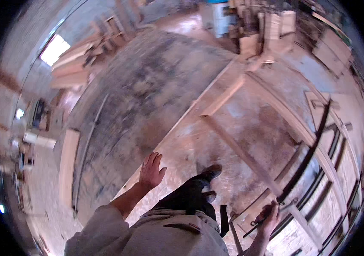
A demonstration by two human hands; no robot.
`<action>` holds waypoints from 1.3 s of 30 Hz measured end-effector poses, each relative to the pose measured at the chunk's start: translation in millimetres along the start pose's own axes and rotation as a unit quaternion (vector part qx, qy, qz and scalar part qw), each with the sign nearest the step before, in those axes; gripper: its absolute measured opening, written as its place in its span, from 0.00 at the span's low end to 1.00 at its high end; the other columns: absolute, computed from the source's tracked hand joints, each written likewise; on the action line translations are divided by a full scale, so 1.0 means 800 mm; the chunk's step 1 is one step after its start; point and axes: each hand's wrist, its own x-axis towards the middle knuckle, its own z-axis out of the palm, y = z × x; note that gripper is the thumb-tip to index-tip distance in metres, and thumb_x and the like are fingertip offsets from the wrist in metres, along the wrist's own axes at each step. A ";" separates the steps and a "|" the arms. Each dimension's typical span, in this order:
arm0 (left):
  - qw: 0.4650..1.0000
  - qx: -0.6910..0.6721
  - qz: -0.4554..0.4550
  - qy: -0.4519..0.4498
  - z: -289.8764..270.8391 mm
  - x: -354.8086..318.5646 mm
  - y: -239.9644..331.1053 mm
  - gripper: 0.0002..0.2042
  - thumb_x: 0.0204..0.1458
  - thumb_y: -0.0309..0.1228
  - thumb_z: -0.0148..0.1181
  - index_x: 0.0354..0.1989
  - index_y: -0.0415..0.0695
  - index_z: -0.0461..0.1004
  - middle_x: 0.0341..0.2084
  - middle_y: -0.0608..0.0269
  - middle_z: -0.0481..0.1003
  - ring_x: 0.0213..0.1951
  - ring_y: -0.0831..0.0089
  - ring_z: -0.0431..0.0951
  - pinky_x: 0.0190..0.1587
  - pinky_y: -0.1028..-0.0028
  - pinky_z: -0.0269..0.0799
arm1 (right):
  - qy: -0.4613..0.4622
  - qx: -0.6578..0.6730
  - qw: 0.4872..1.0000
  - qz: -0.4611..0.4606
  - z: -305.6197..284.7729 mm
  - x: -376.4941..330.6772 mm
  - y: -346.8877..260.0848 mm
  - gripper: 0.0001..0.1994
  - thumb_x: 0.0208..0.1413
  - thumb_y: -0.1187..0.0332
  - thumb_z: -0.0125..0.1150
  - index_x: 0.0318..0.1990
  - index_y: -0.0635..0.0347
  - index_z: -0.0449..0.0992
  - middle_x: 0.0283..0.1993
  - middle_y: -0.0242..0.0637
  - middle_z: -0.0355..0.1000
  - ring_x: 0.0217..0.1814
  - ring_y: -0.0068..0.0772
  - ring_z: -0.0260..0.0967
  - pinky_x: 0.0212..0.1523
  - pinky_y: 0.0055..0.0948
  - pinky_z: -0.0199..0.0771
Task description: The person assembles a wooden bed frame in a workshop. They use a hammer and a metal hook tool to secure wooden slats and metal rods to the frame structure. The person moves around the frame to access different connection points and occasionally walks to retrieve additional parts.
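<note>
Pale shirt (pixel 147 234) nearest; right hand (pixel 270 218) grips a long dark curved strip (pixel 307 155) low by its end, left hand (pixel 151 170) open, fingers spread, empty, apparently for balance while stepping onto the floor panel (pixel 233 141).

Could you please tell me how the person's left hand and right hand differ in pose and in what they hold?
The left hand is open, fingers spread, empty, by the long pale wooden plank's edge. The right hand is low at the right, closed around a long dark curved metal bar. Both are bare.
</note>
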 end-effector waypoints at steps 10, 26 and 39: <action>0.959 0.038 -0.277 0.044 -0.015 -0.218 -0.163 0.39 0.37 0.39 0.70 0.58 0.34 0.60 0.60 0.42 0.58 0.63 0.46 0.55 0.64 0.56 0.52 | -0.296 -0.248 0.921 -0.050 0.325 -0.005 0.002 0.13 0.62 0.60 0.53 0.43 0.60 0.75 0.22 0.30 0.68 0.14 0.17 0.58 0.13 0.21 0.57; 0.951 0.076 -0.296 0.047 -0.009 -0.250 -0.258 0.26 0.50 0.30 0.48 0.61 0.40 0.60 0.63 0.44 0.56 0.66 0.47 0.53 0.65 0.46 0.46 | -0.157 -0.214 0.959 -0.103 0.626 0.252 0.117 0.20 0.58 0.48 0.54 0.43 0.57 0.71 0.30 0.35 0.73 0.18 0.33 0.67 0.10 0.30 0.57; 0.934 0.084 -0.344 -0.042 -0.007 -0.251 -0.260 0.28 0.49 0.33 0.46 0.63 0.43 0.59 0.65 0.48 0.54 0.68 0.52 0.48 0.67 0.47 0.39 | -0.146 -0.357 0.922 0.031 0.622 0.203 0.133 0.22 0.56 0.43 0.54 0.42 0.52 0.70 0.35 0.30 0.68 0.25 0.30 0.61 0.16 0.31 0.54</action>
